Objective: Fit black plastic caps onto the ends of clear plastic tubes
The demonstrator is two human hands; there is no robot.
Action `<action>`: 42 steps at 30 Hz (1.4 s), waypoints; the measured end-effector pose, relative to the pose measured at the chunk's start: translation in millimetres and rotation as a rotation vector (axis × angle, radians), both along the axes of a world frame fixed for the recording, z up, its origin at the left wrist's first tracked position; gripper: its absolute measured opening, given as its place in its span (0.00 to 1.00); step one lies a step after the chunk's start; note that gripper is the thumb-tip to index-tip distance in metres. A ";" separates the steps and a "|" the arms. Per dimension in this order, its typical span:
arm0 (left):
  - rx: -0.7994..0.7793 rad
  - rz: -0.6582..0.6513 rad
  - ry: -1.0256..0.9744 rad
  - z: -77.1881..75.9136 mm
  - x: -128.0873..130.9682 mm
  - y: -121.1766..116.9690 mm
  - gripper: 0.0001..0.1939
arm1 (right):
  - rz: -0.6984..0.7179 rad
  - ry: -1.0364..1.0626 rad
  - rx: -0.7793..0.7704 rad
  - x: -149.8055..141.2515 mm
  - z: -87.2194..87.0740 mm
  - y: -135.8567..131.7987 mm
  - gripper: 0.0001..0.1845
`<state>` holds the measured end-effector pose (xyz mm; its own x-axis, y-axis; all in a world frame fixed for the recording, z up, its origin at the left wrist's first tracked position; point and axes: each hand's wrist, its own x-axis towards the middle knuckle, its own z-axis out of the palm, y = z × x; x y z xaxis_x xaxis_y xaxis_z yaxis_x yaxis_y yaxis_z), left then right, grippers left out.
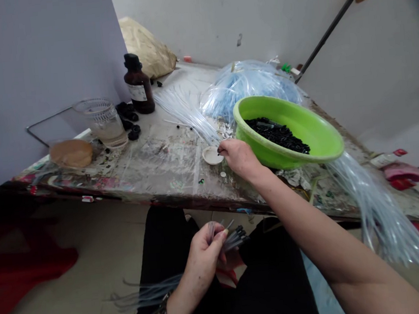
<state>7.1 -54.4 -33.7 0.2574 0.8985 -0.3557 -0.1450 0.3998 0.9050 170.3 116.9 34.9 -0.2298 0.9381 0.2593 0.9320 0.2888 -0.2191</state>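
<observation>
Above my lap, my left hand (205,248) is closed around a bundle of thin clear plastic tubes (234,240). Several of these tubes carry small black tips, and their long ends trail out behind the wrist. Over the table, my right hand (238,158) pinches a small black piece (219,152) at the rim of a little white dish (211,157). Just right of that hand stands a green basin (314,132) holding a heap of small black parts (279,135).
Loose clear tubes (186,110) lie behind the dish, with a large coiled bundle (250,86) farther back. More tubes (381,209) hang over the right edge. At left stand a brown bottle (139,87), a glass jar (104,125) and a tan round lid-like thing (71,154).
</observation>
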 end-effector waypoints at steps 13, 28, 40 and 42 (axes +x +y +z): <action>-0.033 0.004 -0.022 1.7 -0.9 0.4 0.17 | 0.025 -0.399 -0.002 -19.5 13.8 2.7 0.12; -0.022 0.009 -0.016 2.8 -2.9 -2.4 0.17 | 0.057 -0.312 -0.048 -19.3 13.6 3.8 0.11; 0.037 0.033 0.026 5.0 -5.0 -3.2 0.14 | 0.071 -0.160 0.158 -13.9 19.5 -20.6 0.12; 0.058 0.037 0.035 5.9 -5.7 -4.5 0.12 | 0.059 -0.108 0.129 -11.1 16.9 -26.2 0.11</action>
<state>1.4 -58.9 -27.9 0.2122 0.9264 -0.3109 -0.1267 0.3416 0.9313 159.1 90.8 51.8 -0.3161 0.8830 0.3471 0.9288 0.3625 -0.0763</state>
